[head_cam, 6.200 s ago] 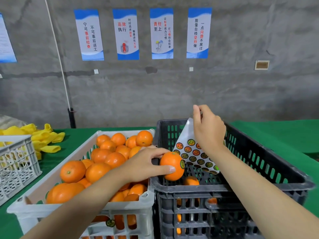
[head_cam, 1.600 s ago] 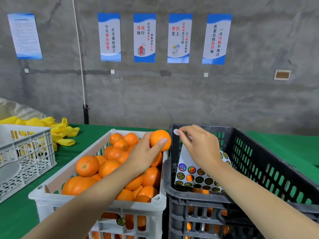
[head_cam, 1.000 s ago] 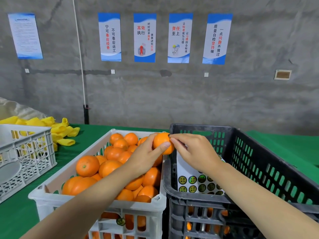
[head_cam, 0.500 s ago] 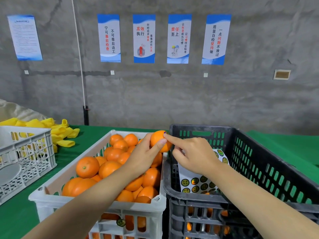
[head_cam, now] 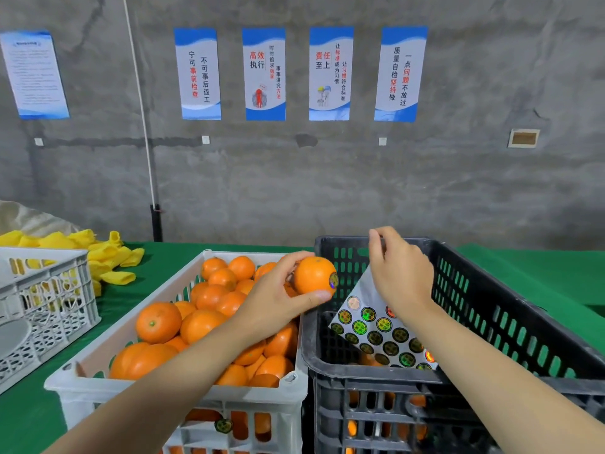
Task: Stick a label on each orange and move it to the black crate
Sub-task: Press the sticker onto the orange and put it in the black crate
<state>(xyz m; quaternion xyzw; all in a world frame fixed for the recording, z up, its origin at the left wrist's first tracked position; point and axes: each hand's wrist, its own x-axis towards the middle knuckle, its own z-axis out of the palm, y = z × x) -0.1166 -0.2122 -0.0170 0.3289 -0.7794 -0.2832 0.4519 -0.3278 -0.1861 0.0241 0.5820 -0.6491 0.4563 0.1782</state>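
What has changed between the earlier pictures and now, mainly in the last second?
The right hand has lifted its forefinger off the orange and pulled back to the right, over the black crate. A label now sits on the orange's side. Unchanged: the left hand still grips the orange, and the right hand still holds the sticker sheet.

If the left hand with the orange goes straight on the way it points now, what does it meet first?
Probably the sticker sheet held by the right hand over the black crate; the orange would touch it before the left hand does. Depth is unclear.
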